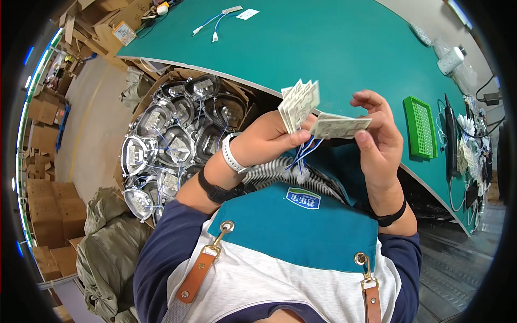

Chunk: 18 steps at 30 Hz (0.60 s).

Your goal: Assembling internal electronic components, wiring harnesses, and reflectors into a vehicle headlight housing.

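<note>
The boards (299,103) in the left hand (267,141) are pale cream with a fine grey line pattern; the board (339,127) in the right hand (379,141) has the same colours. Their wires (302,153) are blue and white. The table (334,48) is teal green. The tray (420,127) is bright green with a grid pattern. The apron (301,229) is teal with brown straps. The lamp housings (172,140) are silver grey.

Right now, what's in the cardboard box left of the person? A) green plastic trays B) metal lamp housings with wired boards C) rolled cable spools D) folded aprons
B: the cardboard box beside the green bench is packed with shiny metal lamp housings, each with a small board and blue-white wires, while the left hand and right hand hold small white boards.
</note>
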Each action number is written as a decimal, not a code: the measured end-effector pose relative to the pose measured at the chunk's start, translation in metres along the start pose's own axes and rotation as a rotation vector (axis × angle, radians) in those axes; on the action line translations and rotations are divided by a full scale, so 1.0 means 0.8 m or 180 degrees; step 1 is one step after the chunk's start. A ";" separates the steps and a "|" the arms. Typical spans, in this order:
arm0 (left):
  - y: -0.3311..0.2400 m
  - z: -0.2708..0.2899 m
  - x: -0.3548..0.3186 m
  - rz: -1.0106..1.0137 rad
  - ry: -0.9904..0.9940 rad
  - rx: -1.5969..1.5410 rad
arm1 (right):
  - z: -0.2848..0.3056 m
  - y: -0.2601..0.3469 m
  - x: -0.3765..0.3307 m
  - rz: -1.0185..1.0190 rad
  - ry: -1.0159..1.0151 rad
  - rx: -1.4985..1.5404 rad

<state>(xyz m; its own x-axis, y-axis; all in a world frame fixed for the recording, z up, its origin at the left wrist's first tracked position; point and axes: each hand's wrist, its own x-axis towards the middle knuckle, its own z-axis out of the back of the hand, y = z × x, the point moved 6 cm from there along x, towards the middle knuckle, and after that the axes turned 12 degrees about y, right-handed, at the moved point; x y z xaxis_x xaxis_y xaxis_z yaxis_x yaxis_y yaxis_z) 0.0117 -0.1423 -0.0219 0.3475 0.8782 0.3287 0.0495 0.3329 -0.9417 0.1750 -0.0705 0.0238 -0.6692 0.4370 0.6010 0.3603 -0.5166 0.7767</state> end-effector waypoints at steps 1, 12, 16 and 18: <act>-0.006 -0.003 0.001 0.0027 0.0242 0.0454 | -0.005 0.004 0.001 0.0018 0.0168 -0.0125; -0.020 -0.013 0.006 -0.0201 0.0443 0.1113 | -0.028 0.025 0.001 0.0160 0.0390 -0.0622; -0.021 -0.011 0.005 -0.0158 0.0355 0.0601 | -0.032 0.040 -0.005 0.0225 0.0440 -0.0913; -0.013 -0.011 0.001 0.0128 0.0390 -0.0079 | -0.032 0.045 -0.009 0.0195 0.0498 -0.0965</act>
<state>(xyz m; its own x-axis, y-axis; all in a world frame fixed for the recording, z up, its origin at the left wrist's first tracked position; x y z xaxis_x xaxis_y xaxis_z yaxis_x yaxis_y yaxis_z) 0.0197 -0.1478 -0.0122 0.4612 0.8417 0.2807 0.0558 0.2883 -0.9559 0.1762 -0.1114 0.0425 -0.7522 0.2923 0.5906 0.2092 -0.7440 0.6346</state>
